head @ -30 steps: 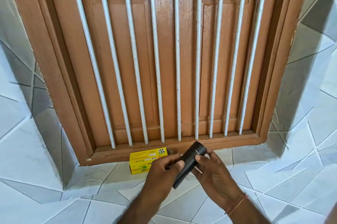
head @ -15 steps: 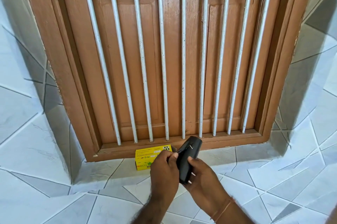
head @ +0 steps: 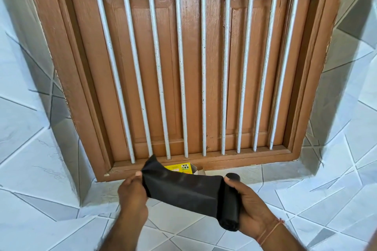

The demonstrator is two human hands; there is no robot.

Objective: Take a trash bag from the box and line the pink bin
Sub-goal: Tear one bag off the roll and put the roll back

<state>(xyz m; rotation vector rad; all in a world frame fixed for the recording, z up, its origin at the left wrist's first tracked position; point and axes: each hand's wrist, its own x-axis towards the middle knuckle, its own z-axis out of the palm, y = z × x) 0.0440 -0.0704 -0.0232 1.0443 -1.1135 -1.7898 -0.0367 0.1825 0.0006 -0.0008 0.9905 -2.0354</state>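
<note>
My right hand (head: 251, 208) fingers wrapped around black trash-bag roll (head: 230, 210), left hand (head: 132, 191) pinching unrolled bag end (head: 179, 187), yellow box (head: 180, 168) on sill behind.

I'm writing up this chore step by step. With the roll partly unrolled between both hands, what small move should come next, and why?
Probably keep pulling the left hand away until one bag's tear line shows, then tear it off. The right hand grips the roll, and only a short black sheet is drawn out, attached to it. The box sits behind; no bin is in view.
</note>
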